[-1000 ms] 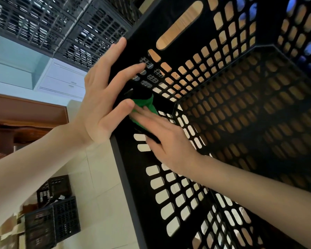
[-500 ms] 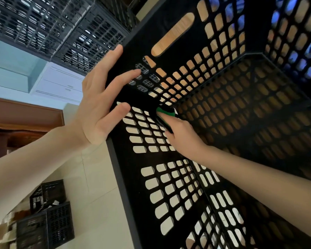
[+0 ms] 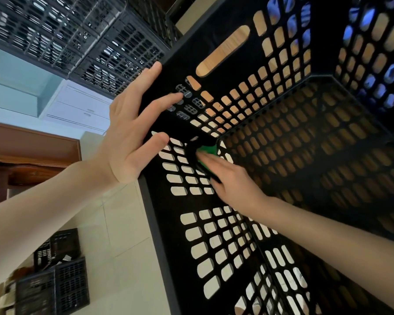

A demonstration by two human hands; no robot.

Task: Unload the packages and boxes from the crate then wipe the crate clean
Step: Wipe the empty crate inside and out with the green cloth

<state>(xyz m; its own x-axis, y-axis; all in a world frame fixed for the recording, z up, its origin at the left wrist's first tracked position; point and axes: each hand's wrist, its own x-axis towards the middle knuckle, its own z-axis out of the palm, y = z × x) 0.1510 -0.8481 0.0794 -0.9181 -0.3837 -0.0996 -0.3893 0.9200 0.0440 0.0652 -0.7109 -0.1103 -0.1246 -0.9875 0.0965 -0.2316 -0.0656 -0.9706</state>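
Head view, looking into open black crate (image 3: 166, 223), with only the cloth and a hand visible inside. Braces crate's upper left corner with left hand (image 3: 132, 137): spread wide, straight-fingered, flat against the plastic, gripping nothing. Lays one finger along the outer rim, the next on the slotted end wall, and the thumb on the near side wall. Reaches inside with right hand (image 3: 232, 185), slightly blurred. Presses green cloth (image 3: 208, 150) into the inner corner where side wall, end wall and bottom meet. Keeps fingers (image 3: 206, 159) extended and flat on top of cloth, not curled round it. Hides the right thumb under the hand, so cannot tell whether it pinches the cloth. Takes in stacked crates (image 3: 77, 42) beyond at upper left, also black and slotted. Takes in white cabinet (image 3: 77, 105) just below those, pale tiled floor (image 3: 123, 223) beside the near wall, and small crates (image 3: 55, 280) at lower left, well apart from the hands.
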